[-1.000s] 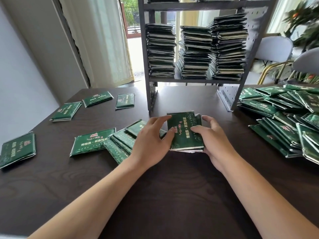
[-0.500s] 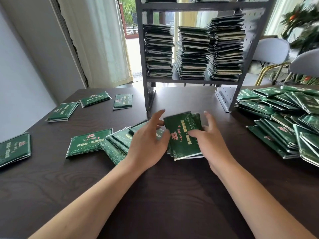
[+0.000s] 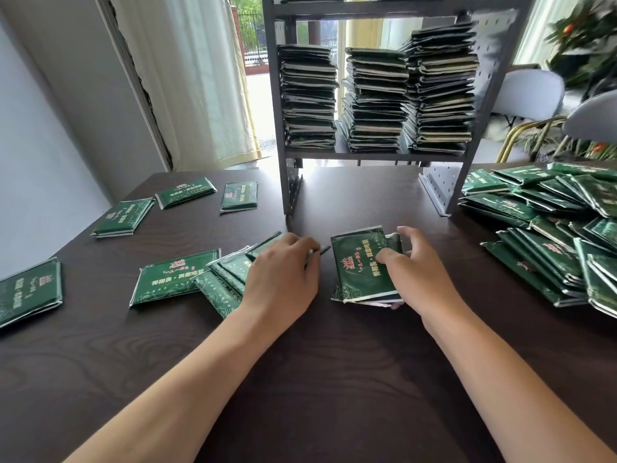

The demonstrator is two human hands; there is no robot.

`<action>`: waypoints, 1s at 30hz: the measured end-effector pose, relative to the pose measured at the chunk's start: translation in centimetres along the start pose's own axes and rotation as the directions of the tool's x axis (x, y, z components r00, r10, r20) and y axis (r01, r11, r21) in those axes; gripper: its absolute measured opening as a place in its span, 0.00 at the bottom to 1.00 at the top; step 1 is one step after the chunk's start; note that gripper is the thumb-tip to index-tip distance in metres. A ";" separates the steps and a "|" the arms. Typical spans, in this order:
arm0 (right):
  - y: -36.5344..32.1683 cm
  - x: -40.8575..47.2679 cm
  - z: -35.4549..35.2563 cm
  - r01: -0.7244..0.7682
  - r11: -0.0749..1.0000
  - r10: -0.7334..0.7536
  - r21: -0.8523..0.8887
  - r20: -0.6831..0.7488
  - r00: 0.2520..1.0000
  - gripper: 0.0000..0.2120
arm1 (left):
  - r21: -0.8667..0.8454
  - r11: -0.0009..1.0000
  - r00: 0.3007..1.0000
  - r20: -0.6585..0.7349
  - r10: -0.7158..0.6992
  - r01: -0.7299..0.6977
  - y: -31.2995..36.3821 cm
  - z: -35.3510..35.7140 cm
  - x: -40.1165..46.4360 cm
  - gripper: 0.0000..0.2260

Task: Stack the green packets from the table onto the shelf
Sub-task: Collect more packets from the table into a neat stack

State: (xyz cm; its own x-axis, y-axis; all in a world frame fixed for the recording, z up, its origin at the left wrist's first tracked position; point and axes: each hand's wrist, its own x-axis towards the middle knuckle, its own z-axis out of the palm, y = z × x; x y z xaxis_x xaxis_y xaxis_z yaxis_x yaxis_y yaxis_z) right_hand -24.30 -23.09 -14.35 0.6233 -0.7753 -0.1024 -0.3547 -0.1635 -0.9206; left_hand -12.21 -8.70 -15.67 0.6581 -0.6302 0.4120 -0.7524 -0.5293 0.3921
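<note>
My right hand (image 3: 412, 274) grips a small stack of green packets (image 3: 359, 267) resting on the dark table (image 3: 300, 379), thumb on top. My left hand (image 3: 283, 279) lies to the left of that stack, fingers curled over the near end of a fanned cluster of green packets (image 3: 213, 279); its grip on them is hidden. Straight ahead, the grey metal shelf (image 3: 287, 95) holds three tall stacks of packets (image 3: 374, 101).
Loose single packets lie at the far left (image 3: 30, 292) and back left (image 3: 122, 217), (image 3: 185, 192), (image 3: 238, 196). A big heap of packets (image 3: 551, 228) covers the table's right side. Chairs (image 3: 531, 91) and plants stand behind it. A curtain hangs at the left.
My left hand has left the held stack and moved left onto the fanned cluster. My right hand alone keeps the stack, now shifted slightly right.
</note>
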 end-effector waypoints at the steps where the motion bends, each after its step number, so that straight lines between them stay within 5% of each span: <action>1: 0.0 0.0 -0.1 -0.008 1.000 0.008 0.013 0.000 1.000 0.28 | -0.022 1.000 0.997 -0.071 0.010 -0.012 -0.1 0.0 0.2 0.10; 7: 0.0 -0.1 0.0 -0.008 0.997 0.006 0.073 0.023 1.000 0.28 | -0.259 0.945 0.899 -0.431 0.074 -0.202 0.4 -0.7 0.2 0.07; 12: 0.0 0.2 0.4 -0.037 0.988 0.033 0.152 0.028 0.999 0.21 | -0.465 0.793 0.918 -0.239 0.316 -0.394 1.6 0.2 -0.6 0.07; 18: 0.1 0.2 0.0 -0.062 0.975 0.054 0.214 0.043 0.998 0.21 | -0.595 0.754 0.947 -0.040 0.318 -0.278 2.0 0.4 -1.3 0.06; 24: 0.1 0.2 0.4 0.002 0.978 -0.002 0.211 0.004 1.000 0.25 | -0.457 0.889 1.000 0.008 0.023 -0.017 1.1 0.5 -0.7 0.18; 30: -0.4 -0.2 0.1 0.098 0.944 -0.096 0.316 -0.023 0.995 0.27 | -0.646 0.760 0.992 0.128 0.005 0.080 1.3 0.3 -0.9 0.25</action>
State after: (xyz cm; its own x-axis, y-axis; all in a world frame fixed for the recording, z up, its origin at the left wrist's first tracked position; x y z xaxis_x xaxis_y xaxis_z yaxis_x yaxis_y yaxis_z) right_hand -24.20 -22.75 -13.98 0.6383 -0.7698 -0.0047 -0.0529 -0.0378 -0.9979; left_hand -13.76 -9.00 -15.72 0.6449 -0.7008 0.3050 -0.5004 -0.0855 0.8616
